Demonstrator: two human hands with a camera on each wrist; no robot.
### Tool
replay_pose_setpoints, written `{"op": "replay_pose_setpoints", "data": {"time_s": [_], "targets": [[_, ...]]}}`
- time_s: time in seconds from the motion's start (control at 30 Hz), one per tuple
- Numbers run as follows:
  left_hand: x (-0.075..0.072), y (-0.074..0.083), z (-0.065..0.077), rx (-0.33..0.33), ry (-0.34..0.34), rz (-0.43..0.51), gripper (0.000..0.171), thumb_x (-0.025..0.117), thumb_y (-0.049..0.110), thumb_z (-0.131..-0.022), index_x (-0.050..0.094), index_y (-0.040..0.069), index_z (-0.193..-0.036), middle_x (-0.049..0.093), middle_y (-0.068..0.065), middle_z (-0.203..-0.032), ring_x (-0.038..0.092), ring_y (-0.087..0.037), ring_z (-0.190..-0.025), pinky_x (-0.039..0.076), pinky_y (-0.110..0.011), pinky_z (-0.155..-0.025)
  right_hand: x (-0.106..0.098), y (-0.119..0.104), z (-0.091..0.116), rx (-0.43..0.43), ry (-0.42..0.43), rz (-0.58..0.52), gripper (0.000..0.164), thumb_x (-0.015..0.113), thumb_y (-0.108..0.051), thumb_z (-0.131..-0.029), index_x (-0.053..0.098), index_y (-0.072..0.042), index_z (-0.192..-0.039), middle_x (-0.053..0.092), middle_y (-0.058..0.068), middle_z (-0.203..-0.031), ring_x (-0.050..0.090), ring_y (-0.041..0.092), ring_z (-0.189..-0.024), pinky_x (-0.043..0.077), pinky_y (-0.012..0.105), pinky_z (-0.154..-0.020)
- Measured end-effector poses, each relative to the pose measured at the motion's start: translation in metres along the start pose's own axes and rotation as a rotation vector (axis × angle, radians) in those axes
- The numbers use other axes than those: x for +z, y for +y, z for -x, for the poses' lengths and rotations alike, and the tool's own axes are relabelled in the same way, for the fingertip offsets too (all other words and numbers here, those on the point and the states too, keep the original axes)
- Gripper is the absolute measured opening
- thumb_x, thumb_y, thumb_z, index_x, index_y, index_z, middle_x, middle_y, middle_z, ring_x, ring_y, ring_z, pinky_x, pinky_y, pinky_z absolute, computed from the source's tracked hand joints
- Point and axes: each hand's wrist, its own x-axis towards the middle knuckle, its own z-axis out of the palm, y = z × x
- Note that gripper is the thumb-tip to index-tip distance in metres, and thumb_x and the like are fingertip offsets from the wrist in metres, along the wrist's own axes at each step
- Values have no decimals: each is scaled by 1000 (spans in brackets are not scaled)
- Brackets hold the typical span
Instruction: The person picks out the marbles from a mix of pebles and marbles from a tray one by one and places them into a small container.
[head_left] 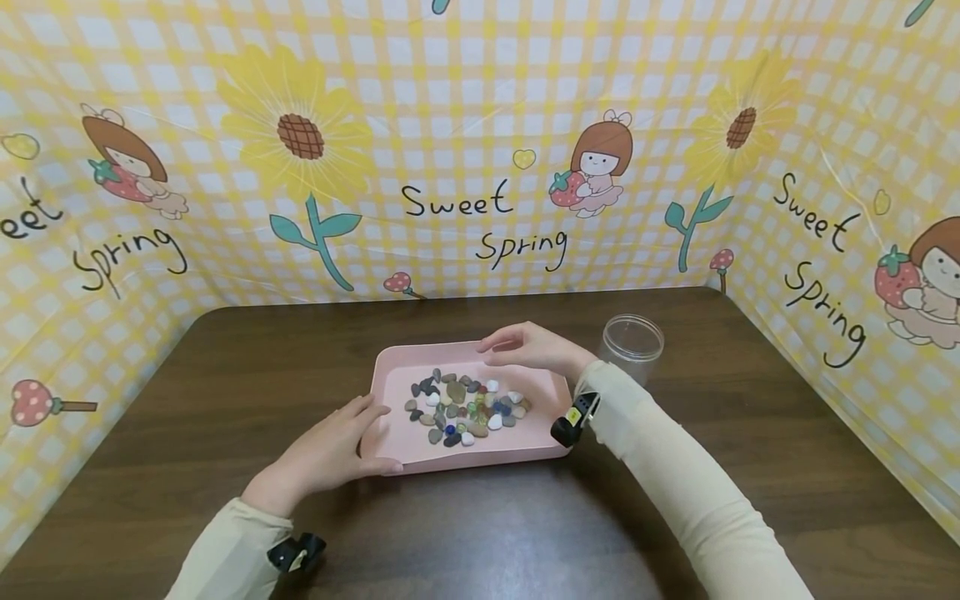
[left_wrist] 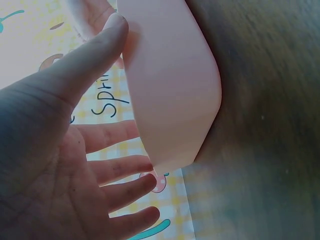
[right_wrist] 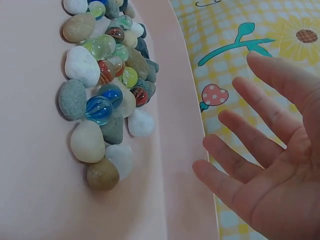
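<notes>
A shallow pink tray (head_left: 480, 458) lies on the table, holding a pile of smooth pebbles (head_left: 456, 392) in grey, white and tan. Glass marbles (right_wrist: 99, 110) in blue, green and red sit among them. My left hand (head_left: 330, 450) is at the tray's left end, its thumb at the near rim and its spread fingers by the left side; the left wrist view shows the thumb tip against the pink wall (left_wrist: 170, 85). Over the tray's far rim, my right hand (head_left: 536, 350) has its fingers extended and apart, with nothing in them.
Behind my right wrist stands a clear round jar (head_left: 632, 340) on the dark wooden table (head_left: 480, 533). A yellow checked cloth (head_left: 442, 108) with flowers and lettering walls off the back and both sides. Each sleeve carries a small black wrist camera (head_left: 576, 419).
</notes>
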Motion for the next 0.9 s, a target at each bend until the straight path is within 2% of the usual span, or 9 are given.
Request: {"op": "replay_pose_setpoints", "data": {"time_s": [0.27, 0.7, 0.9], "targets": [[0, 0, 0, 6, 3, 3, 85, 72, 58, -70, 51, 2, -129, 40, -31, -139, 44, -48, -124, 39, -57, -98, 4, 9, -12, -12, -29, -18, 37, 64, -28, -88, 63, -11, -120, 61, 1, -127, 53, 17, -121, 40, 39, -104], [-1, 1, 0, 10, 1, 4, 85, 73, 57, -69, 51, 1, -129, 41, -31, -138, 44, -47, -124, 40, -57, -97, 10, 16, -24, 45, -64, -47, 25, 66, -22, -87, 69, -12, -109, 66, 1, -118, 53, 15, -118, 33, 41, -109], [-1, 1, -1, 7, -1, 6, 85, 73, 58, -69, 51, 2, -129, 41, -31, -138, 44, -46, -124, 41, -56, -97, 11, 19, -26, 79, -89, -16, 24, 70, -25, -84, 71, -16, -105, 67, -4, -115, 53, 13, -116, 26, 46, -111]]}}
